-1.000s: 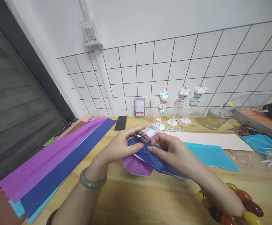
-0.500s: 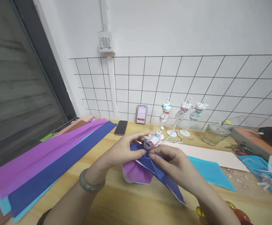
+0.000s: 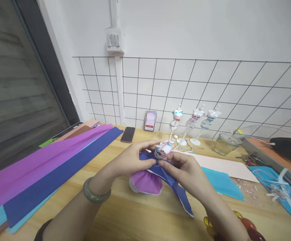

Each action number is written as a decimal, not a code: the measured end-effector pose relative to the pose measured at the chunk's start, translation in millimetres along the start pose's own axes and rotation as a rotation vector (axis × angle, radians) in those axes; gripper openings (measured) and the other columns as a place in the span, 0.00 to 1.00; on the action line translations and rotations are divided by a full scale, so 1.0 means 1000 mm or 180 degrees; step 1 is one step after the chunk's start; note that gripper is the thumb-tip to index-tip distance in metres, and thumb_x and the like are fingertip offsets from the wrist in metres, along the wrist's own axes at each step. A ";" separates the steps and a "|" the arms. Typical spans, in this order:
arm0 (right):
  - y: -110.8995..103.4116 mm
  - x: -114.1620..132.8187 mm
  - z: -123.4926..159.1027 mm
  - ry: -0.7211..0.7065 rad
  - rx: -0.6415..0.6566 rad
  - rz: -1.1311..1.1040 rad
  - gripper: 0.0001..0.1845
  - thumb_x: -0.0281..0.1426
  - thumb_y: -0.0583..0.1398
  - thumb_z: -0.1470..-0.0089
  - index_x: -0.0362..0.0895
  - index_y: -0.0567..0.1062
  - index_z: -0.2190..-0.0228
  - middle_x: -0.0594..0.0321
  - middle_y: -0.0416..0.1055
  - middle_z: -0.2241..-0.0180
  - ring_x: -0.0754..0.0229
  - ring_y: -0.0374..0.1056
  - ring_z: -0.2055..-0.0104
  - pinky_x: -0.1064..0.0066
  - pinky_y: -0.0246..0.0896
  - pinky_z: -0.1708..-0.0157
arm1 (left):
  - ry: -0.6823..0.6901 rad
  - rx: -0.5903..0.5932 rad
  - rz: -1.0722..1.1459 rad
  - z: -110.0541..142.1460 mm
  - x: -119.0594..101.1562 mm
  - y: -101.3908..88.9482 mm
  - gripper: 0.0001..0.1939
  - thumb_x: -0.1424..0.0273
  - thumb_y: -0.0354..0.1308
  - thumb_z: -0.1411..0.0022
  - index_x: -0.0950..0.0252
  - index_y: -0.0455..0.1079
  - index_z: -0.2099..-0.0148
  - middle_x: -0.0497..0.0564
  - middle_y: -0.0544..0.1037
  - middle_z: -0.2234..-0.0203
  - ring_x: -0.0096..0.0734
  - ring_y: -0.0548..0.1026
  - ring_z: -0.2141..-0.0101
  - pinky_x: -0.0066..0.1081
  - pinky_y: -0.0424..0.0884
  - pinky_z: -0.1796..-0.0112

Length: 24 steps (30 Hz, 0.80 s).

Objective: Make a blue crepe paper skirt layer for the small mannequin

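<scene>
A small white dress form (image 3: 165, 149) with pink and blue patches leans to the right between my hands. Around its waist runs a strip of dark blue crepe paper (image 3: 177, 187), gathered at the front, its white-edged tail hanging to the lower right. Below it flares a purple paper skirt (image 3: 147, 182). My left hand (image 3: 137, 157) is closed on the blue strip at the left of the waist, thumb in front. My right hand (image 3: 183, 166) pinches the same strip at the front, thumb tip close to the left thumb. The fingers behind the form are partly hidden.
Three dress forms on stands (image 3: 177, 117) stand at the back. Purple paper (image 3: 47, 157) and blue paper sheets lie left. Two phones, one flat (image 3: 128, 134), sit near the wall grid. At right are a glass jar (image 3: 227, 144), turquoise paper (image 3: 220, 182) and clear beads (image 3: 247, 188).
Both hands stay at the waist of the form. The blue strip's tail has swung slightly left and looks more folded. The whole view has shifted a little.
</scene>
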State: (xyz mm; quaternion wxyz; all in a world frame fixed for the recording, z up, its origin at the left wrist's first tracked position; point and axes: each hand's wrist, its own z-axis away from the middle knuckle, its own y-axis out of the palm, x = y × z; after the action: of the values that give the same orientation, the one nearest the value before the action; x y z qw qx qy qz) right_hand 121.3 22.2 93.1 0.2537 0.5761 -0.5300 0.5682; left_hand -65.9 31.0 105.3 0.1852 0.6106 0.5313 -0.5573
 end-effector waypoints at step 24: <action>0.003 -0.007 -0.007 -0.0012 -0.0274 -0.0055 0.14 0.41 0.61 0.51 0.42 0.71 0.72 0.61 0.73 0.73 0.61 0.67 0.71 0.70 0.62 0.72 | -0.0374 -0.0606 -0.0013 -0.001 -0.002 0.003 0.26 0.65 0.64 0.50 0.59 0.68 0.47 0.52 0.75 0.53 0.39 0.72 0.52 0.38 0.67 0.51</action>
State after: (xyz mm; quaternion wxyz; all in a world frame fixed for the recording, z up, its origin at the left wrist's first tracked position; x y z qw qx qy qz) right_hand 117.3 29.5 86.7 0.2821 0.5702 -0.5494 0.5417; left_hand -62.3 30.0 106.1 0.2720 0.5554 0.5713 -0.5396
